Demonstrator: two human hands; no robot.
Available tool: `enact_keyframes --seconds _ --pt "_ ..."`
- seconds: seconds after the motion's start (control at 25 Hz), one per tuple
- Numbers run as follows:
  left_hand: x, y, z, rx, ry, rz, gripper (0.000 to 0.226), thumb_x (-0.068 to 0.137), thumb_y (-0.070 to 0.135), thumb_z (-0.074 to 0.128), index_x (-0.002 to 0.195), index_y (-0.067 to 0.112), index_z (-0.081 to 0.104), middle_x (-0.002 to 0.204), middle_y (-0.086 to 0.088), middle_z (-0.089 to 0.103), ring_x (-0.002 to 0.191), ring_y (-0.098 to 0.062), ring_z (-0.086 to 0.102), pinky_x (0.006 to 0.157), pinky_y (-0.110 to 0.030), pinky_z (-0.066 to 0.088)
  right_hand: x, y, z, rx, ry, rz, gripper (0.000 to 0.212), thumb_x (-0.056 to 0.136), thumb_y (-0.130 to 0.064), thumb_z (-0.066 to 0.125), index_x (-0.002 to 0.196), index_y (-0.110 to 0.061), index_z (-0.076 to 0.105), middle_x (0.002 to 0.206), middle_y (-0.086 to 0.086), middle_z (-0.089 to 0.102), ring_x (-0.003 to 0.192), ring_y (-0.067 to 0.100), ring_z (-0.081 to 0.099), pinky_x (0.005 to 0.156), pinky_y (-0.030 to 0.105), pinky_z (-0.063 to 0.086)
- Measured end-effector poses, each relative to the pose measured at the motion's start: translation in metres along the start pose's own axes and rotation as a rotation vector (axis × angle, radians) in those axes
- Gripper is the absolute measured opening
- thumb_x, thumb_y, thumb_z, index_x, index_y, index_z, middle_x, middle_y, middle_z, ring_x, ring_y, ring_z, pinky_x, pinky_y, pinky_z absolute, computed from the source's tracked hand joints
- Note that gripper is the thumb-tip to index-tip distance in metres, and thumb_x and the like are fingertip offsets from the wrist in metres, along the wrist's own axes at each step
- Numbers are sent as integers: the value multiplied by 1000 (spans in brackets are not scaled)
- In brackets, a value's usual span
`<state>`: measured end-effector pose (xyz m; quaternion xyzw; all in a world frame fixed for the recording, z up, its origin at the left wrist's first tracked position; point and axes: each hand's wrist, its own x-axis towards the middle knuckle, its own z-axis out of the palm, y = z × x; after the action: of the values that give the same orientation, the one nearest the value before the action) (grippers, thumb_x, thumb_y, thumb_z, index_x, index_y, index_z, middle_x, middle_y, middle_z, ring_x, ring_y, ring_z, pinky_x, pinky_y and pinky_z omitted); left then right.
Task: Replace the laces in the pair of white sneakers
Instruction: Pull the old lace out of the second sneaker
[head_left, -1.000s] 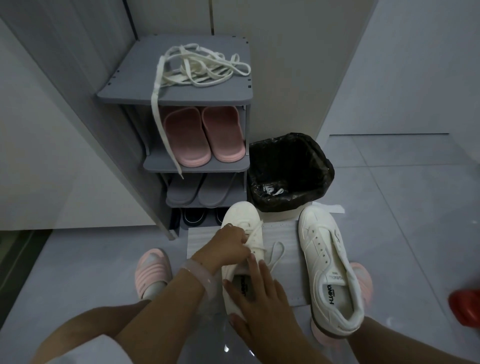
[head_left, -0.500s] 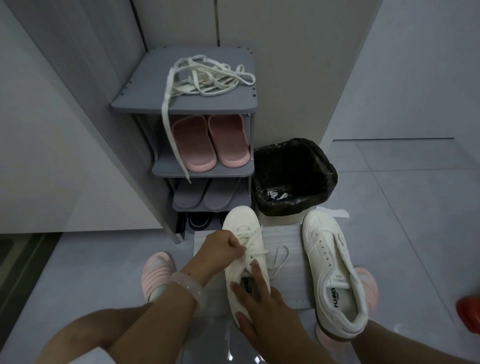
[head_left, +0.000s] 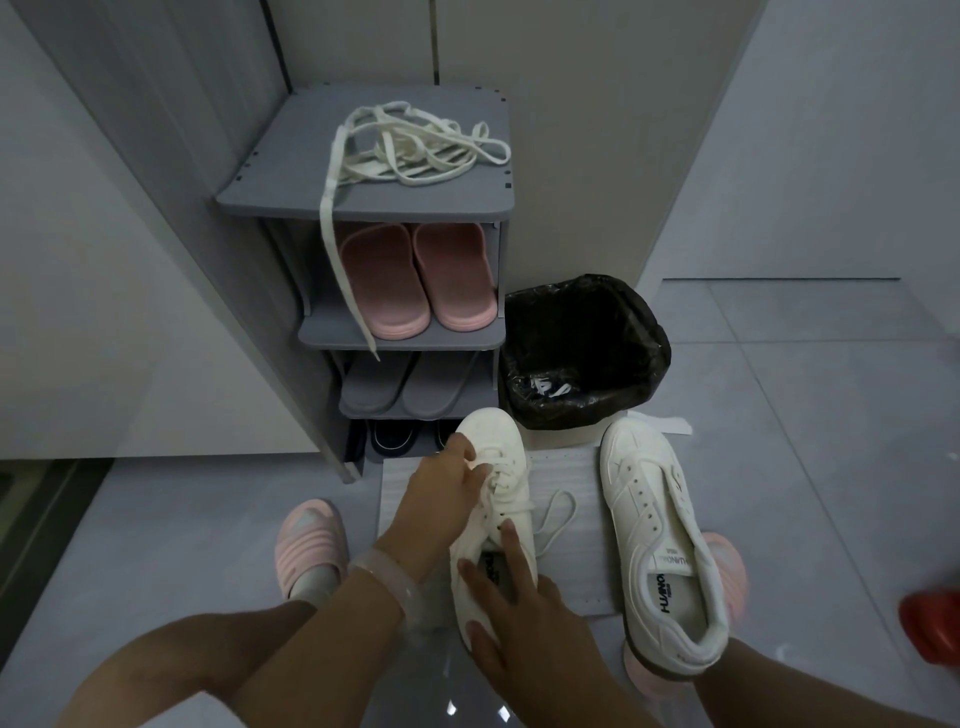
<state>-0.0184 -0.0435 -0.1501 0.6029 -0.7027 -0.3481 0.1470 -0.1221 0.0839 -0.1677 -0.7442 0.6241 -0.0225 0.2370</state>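
Change since the earlier views: slight. Left hand (head_left: 448, 480) has slid a little toward the toe of the laced white leather sneaker (head_left: 493, 512); right hand (head_left: 511, 605) holds the same place at the heel end; the loose lace loop (head_left: 558, 512) lies as before on the pale grey floor mat (head_left: 563, 545). Judgement: work on this shoe's lacing is under way, the hand moving along the eyelet rows; whether the lace is going in or coming out cannot be told.

Grip, left hand: fingers curled over the front lace crossings, apparently pinching the lace there; the fingertips are partly hidden. Grip, right hand: fingers straight and spread, pressing flat on the shoe's opening and heel, steadying it, enclosing nothing.

Second white sneaker (head_left: 660, 545): unlaced, eyelets bare, standing to the right, partly on the mat, apart from both hands.

Tangle of flat white laces (head_left: 410, 148): on top of the grey plastic shoe rack (head_left: 291, 192), one end hanging down past the pink slippers (head_left: 415, 278). Black-lined waste bin (head_left: 582, 353): beside the rack, just behind the sneakers.
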Motion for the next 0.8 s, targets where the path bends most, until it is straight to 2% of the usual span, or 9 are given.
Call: enact_keyframes --seconds 0.08,0.16,0.24,0.32,0.4,0.48,0.56,0.68,0.8 --pt "-4 -3 -2 -7 -65 -27 19 89 29 58 82 14 50 84 -4 58 80 -19 57 72 -26 44 3 2 6 -78 83 43 58 74 -55 32 129 -40 43 154 12 18 112 36 56 69 40 57" --pt "-9 -4 3 123 -58 27 19 90 26 56 78 14 48 87 -6 57 83 -18 53 71 -24 38 5 3 6 -154 110 65 55 69 -55 39 120 -38 52 140 11 40 117 37 49 68 47 56" --pt "-8 0 6 198 20 69 14 95 21 46 88 9 51 94 -10 59 88 -22 54 70 -24 34 6 4 8 -183 144 27 55 69 -55 41 119 -38 54 139 10 42 122 36 43 71 48 56" --pt "-5 7 4 183 110 62 17 97 18 40 97 5 51 94 -12 61 89 -27 58 71 -29 38 5 5 11 -187 182 -5 54 69 -55 41 119 -39 55 139 10 43 120 37 52 71 43 57" --pt "-3 13 -2 130 165 60 16 95 21 46 95 7 53 88 -9 62 85 -26 59 73 -33 43 4 5 14 -178 201 -27 54 69 -55 41 119 -39 53 138 9 44 115 35 59 69 39 58" --pt "-3 11 -7 54 122 19 16 91 25 54 94 10 55 83 -2 59 84 -22 59 72 -30 43 5 5 13 -161 222 -25 53 68 -55 41 118 -39 52 137 8 44 111 35 61 68 38 59" --pt "-8 5 -7 -22 -7 -104 19 88 30 58 92 13 52 84 0 56 83 -19 57 69 -25 41 6 5 14 -163 243 -24 53 68 -55 41 117 -38 53 136 8 44 110 36 61 68 38 58" --pt "-19 3 2 201 -98 -52 15 94 23 48 84 12 49 90 -5 56 85 -18 52 72 -26 40 6 4 15 -163 238 -17 53 68 -54 41 117 -37 53 136 8 45 109 36 62 68 39 58" --pt "-15 21 -4 280 105 53 16 96 15 38 100 6 50 104 -9 56 96 -23 54 76 -30 39 7 6 14 -163 226 -16 54 67 -55 40 116 -38 54 135 7 48 107 35 63 67 40 58"
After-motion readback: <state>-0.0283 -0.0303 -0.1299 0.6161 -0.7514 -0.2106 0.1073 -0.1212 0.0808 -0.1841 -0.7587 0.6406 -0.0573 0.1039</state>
